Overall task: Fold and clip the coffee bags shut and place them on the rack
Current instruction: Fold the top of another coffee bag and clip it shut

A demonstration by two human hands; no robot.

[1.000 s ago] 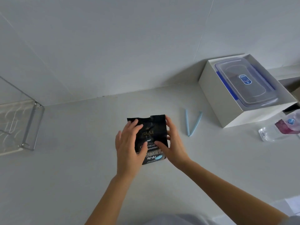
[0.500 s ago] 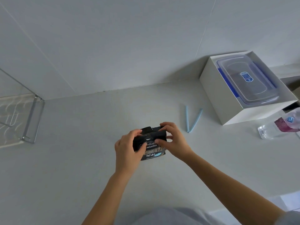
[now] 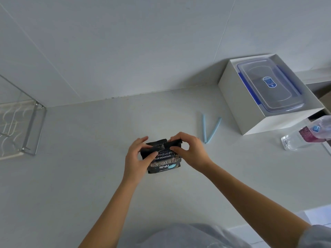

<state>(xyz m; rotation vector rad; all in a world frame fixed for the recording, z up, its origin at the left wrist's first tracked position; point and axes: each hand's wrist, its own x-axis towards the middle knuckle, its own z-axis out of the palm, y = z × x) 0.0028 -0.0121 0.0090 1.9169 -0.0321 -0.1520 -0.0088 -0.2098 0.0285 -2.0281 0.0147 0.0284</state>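
Note:
A black coffee bag [image 3: 163,161] with white and gold lettering stands on the pale counter [image 3: 89,176] at the centre. Its top is folded down. My left hand [image 3: 137,158] grips the bag's left side, thumb across the front. My right hand [image 3: 189,152] pinches the folded top at its right end. A light blue sealing clip [image 3: 210,129], opened into a V, lies on the counter just right of my right hand. The clear rack [image 3: 23,129] with a metal frame sits at the far left edge.
A white open box [image 3: 250,111] holding a clear container with blue latches [image 3: 270,85] stands at the back right by the wall. A plastic water bottle [image 3: 308,135] lies on its side to the right. White paper [image 3: 318,215] shows at the lower right.
The bag's top, upright a second ago, has been folded down by both hands. My hands now sit at the folded edge; the bag looks shorter.

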